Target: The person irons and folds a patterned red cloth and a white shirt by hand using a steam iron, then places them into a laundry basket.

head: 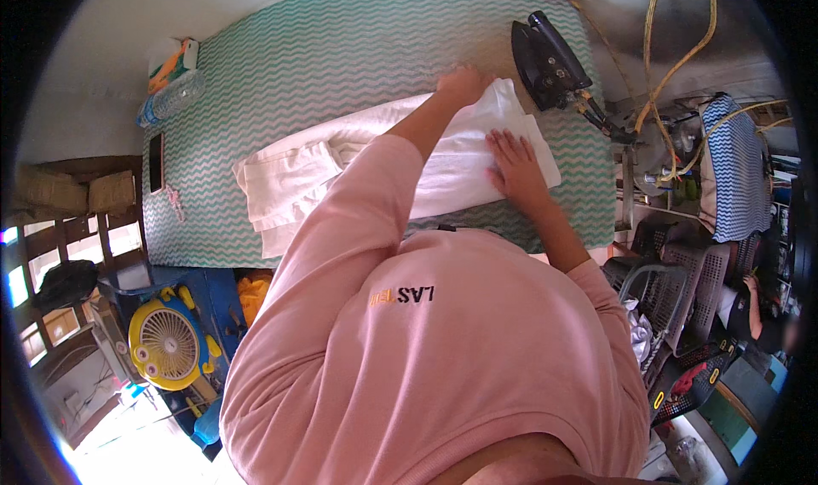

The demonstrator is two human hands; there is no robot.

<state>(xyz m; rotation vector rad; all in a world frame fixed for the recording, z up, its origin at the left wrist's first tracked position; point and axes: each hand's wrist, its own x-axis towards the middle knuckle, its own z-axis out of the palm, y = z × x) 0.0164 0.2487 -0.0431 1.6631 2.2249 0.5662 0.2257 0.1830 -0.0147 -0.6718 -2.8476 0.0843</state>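
Observation:
A white garment (447, 165) lies folded lengthwise across a padded ironing table (358, 44) covered in green and white zigzag cloth. My left hand (466, 85) reaches across to its far edge near the right end; that hand is blurred and its fingertips are hard to make out. Flat on the right part of the garment rests my right hand (519, 169), palm down with fingers apart. Beyond the garment's right end a black iron (551, 63) is set down, its cord running off the table's right side. Layered folds show at the garment's left end.
On the table's left stand a plastic bottle (171, 98) and a tissue pack (172, 66), near a phone (156, 163). A yellow fan (167, 344) is at lower left. Plastic crates (696, 280), hanging hoses (679, 50) and another person (754, 312) are at right.

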